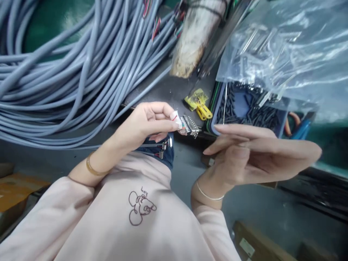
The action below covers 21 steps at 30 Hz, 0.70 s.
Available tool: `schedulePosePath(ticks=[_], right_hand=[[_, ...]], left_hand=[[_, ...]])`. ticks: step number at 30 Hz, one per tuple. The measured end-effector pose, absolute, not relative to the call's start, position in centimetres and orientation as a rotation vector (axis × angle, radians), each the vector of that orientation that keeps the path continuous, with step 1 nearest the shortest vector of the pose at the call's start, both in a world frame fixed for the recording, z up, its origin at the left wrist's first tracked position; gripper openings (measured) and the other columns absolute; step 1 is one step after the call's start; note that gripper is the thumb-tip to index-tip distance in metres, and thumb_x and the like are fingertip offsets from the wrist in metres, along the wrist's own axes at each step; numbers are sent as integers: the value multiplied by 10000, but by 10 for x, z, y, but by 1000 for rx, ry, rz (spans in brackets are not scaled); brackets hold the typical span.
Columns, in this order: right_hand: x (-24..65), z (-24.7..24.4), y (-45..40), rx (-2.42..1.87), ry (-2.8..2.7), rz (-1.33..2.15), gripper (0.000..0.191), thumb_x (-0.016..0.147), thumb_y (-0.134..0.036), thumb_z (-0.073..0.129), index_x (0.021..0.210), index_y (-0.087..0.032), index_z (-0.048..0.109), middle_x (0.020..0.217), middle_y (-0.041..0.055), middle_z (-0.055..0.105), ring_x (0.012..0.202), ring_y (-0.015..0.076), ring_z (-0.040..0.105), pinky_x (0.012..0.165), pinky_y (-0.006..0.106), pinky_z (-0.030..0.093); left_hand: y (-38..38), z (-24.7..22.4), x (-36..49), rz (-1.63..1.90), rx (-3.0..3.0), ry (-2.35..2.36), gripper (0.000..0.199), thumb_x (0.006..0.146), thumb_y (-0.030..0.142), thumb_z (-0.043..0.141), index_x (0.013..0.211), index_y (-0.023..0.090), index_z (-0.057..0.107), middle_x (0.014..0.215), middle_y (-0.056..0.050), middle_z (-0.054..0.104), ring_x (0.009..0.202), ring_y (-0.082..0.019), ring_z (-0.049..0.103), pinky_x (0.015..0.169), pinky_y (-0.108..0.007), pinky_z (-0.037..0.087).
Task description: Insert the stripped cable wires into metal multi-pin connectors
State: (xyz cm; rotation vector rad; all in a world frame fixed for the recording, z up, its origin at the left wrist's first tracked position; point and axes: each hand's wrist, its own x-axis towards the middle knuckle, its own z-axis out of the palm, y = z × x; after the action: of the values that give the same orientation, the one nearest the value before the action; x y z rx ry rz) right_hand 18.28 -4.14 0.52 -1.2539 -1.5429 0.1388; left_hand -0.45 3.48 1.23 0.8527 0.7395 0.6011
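I wear a pale pink long-sleeved top (114, 224) printed with a dark line-drawn mouse head (141, 208), a gold-coloured bangle (94, 167) and a thin silvery bracelet (209, 195).

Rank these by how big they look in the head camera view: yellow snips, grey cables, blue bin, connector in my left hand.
Grey cables
Blue bin
Yellow snips and connector: unsure; they look close, and the held connector may be nearer the camera.

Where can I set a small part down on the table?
The dark tabletop shows a bare patch between the thick grey cables, a stained plastic-wrapped bundle, the small yellow tool and the left hand. It's crowded on the right: a translucent plastic bag overlaps a blue bin of small black pieces.
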Motion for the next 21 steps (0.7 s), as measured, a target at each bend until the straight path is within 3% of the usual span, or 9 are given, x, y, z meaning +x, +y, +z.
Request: schedulePosePath(ticks=[5, 8, 11, 14, 18, 21], right_hand=[[172, 6, -54, -1181, -1831, 62, 120, 917, -173, 672, 845, -248, 612, 1084, 29, 814, 708, 156, 764, 516, 271, 566], [160, 4, -60, -1316, -1825, -102, 111, 926, -187, 672, 862, -259, 617, 884, -30, 796, 653, 137, 730, 534, 276, 554], [152, 4, -63, -1474, -1671, -27, 152, 985, -335, 618, 850, -268, 593, 709, -46, 675, 543, 119, 636, 499, 279, 522], [151, 6, -62, -1523, -1503, 215, 255, 1030, -465, 528, 893, -251, 546, 654, -77, 566, 465, 74, 542, 454, 222, 464], [156, 14, -60, -1454, -1499, 460, 326, 1068, -506, 416, 894, -244, 500, 557, -128, 477, 361, 23, 379, 406, 152, 357], [152, 24, -62, -1401, -1476, 509, 293, 1046, -475, 494, 863, -247, 480, 605, -110, 531, 396, 34, 421, 397, 153, 355]], left_hand=[[25, 18, -13, 562, 938, 771, 322, 652, 331, 939, 679, 180, 656, 573, 16, 624, 388, -70, 483, 340, -202, 334], [15, 17, -13, 681, 999, 846, 283, 693, 301, 926, 744, 175, 677, 616, 16, 630, 426, -80, 550, 363, -195, 381], [5, 18, -14, 807, 1052, 843, 249, 727, 295, 904, 808, 178, 700, 693, 9, 673, 486, -81, 594, 409, -191, 436], [-4, 22, -17, 888, 1126, 825, 253, 719, 348, 908, 775, 193, 716, 777, -12, 719, 570, -113, 654, 452, -215, 489], [-9, 25, -23, 895, 1265, 816, 254, 627, 322, 960, 666, 219, 732, 800, -31, 739, 765, -209, 741, 542, -276, 552], [-9, 21, -23, 884, 1317, 835, 233, 605, 255, 962, 621, 230, 731, 745, -26, 724, 844, -248, 758, 599, -307, 566]])
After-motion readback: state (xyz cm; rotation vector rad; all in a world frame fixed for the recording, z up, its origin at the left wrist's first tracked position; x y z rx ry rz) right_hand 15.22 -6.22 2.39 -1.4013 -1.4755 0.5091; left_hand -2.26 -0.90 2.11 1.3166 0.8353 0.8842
